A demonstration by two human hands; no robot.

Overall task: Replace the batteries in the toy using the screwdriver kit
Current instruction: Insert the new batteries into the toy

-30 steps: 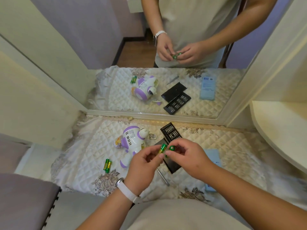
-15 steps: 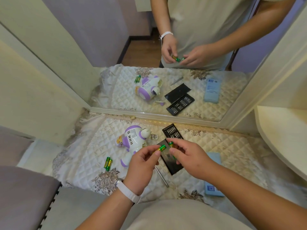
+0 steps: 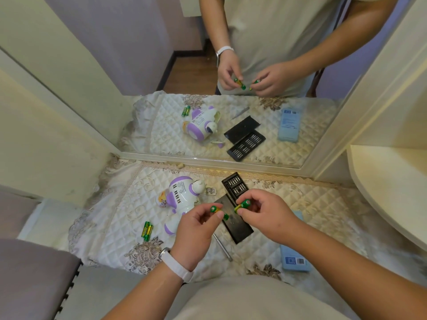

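The white and purple toy (image 3: 182, 195) lies on the quilted cloth, left of my hands. My left hand (image 3: 196, 229) pinches a green and yellow battery (image 3: 218, 211) at its fingertips. My right hand (image 3: 265, 215) holds a second green battery (image 3: 243, 204) just to the right, a small gap between the two. Both hands hover over the black screwdriver kit tray (image 3: 234, 185) and its black lid (image 3: 235, 227). The silver screwdriver (image 3: 223, 247) lies on the cloth below my left hand. Two more batteries (image 3: 147, 230) rest at the left. A small battery cover (image 3: 211, 191) sits beside the toy.
A large mirror (image 3: 231, 100) stands along the back of the table and repeats the scene. A light blue box (image 3: 294, 259) lies at the right under my forearm. A cream shelf (image 3: 392, 188) juts in at the right, a grey seat (image 3: 30, 273) at the lower left.
The two batteries, held together between both hands a second ago, have been drawn apart, one in each hand. The camera has tilted slightly.
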